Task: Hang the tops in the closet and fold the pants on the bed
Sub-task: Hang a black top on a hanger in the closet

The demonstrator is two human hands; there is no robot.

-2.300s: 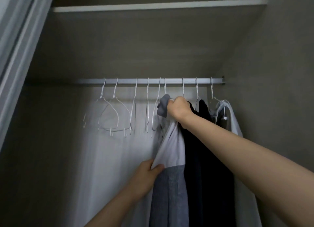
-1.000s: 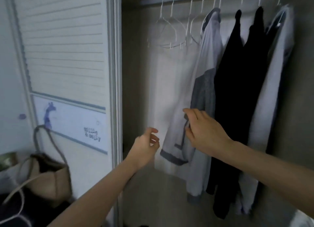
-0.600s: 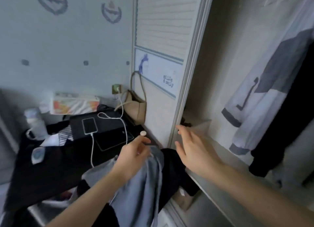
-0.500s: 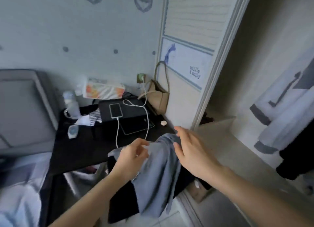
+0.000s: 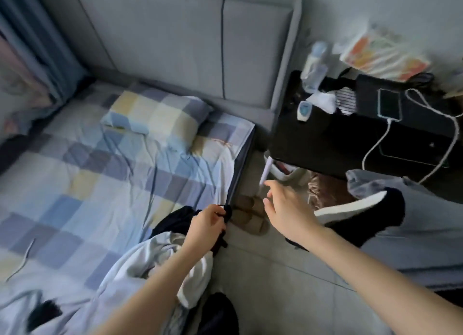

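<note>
The left hand [image 5: 206, 224] pinches a dark garment [image 5: 175, 220] lying at the bed's [image 5: 75, 164] near edge, beside a white top [image 5: 172, 254]. The right hand [image 5: 285, 209] hovers with fingers spread, holding nothing, above the slippers [image 5: 250, 216] just off that edge.

We can't read any text here. The orange-and-white printed pack [image 5: 385, 56] by the wall and the small blue-and-white item [image 5: 304, 110] on the black bedside table [image 5: 325, 144] carry markings, but they're too blurred to make out.
</note>
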